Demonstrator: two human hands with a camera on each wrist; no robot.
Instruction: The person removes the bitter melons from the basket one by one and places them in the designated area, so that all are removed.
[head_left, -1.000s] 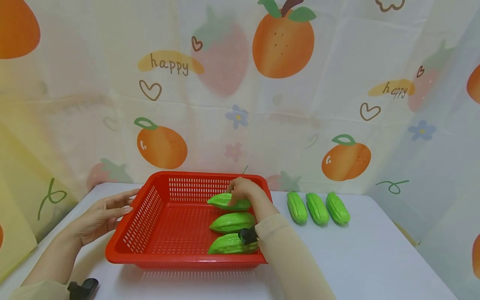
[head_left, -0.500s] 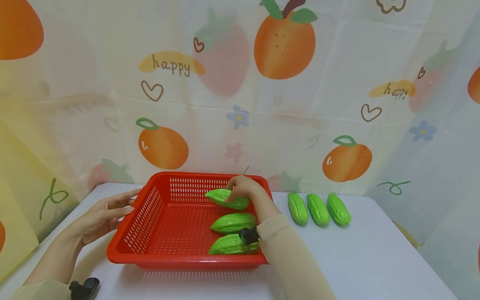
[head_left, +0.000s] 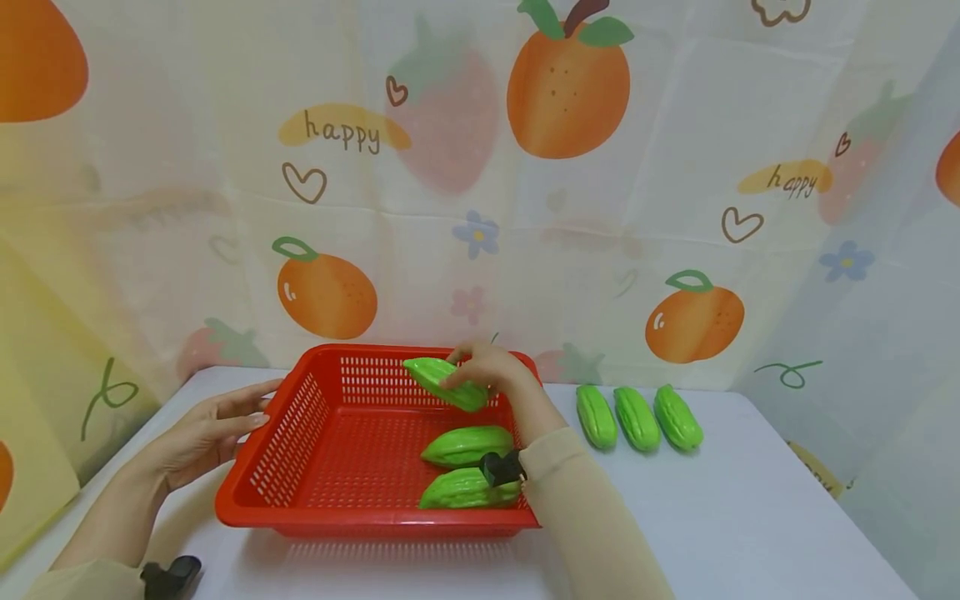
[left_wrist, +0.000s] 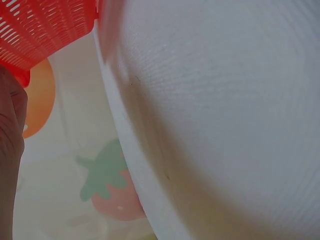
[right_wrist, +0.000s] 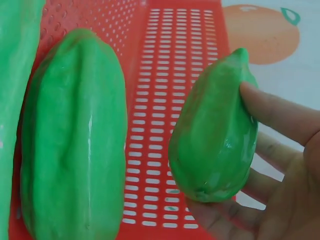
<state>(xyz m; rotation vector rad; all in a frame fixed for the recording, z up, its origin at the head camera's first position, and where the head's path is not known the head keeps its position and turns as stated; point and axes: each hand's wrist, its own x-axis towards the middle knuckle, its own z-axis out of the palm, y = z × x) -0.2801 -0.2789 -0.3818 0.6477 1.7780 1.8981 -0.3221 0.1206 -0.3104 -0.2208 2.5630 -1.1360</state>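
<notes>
One green gourd (right_wrist: 215, 137) has risen, tilted, over the basket (head_left: 367, 458)

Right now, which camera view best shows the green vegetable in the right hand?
The right wrist view: the held green vegetable appears largest there. The head view shows it smaller, partly behind the right hand; the left wrist view does not show it.

White table (head_left: 735, 492) with rounded far corners, behind it a creased pale sheet (head_left: 540, 200) with printed oranges (head_left: 568, 92), strawberries (head_left: 444, 121), brown hearts (head_left: 304, 182) and "happy" lettering (head_left: 342, 133), yellowish tone at left, soft light
</notes>
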